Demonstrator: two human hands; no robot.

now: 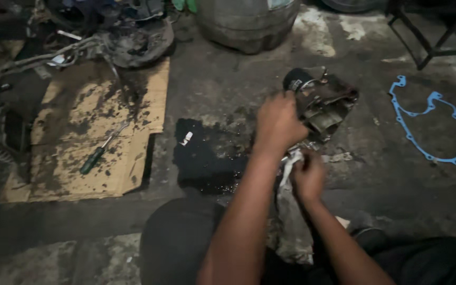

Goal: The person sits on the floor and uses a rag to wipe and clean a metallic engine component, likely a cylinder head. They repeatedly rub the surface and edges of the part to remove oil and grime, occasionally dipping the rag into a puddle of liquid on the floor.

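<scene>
1. While both arms reach forward over it, the dark, stained concrete floor (228,79) carries everything in view, with a black oil patch (207,155) near its middle.
2. At the floor's far edge stands a large grey round drum (246,24), only its lower part showing.
3. Toward the floor's left edge lies a flattened sheet of oil-spotted brown cardboard (88,140); a tangle of dirty metal engine parts and cables (96,37) sits at the sheet's far end.
4. Near the floor's right edge lies a thin blue engine gasket (428,124), flat and well apart from the hands.
5. Just right of the oil patch sits a grimy grey metal engine casing with a black round cap (323,105) at its far end.
6. From the near edge a dirty grey-white rag (291,216) runs up to the casing.
7. The left hand (278,124) lies over the casing's left side, fingers curled down on it in a grip.
8. The right hand (308,177) is closed around the rag's upper end, just below the casing.
9. On the cardboard lies a green-handled screwdriver (101,150), slanted.
10. On the oil patch's far part lies a small white scrap (186,138).
</scene>
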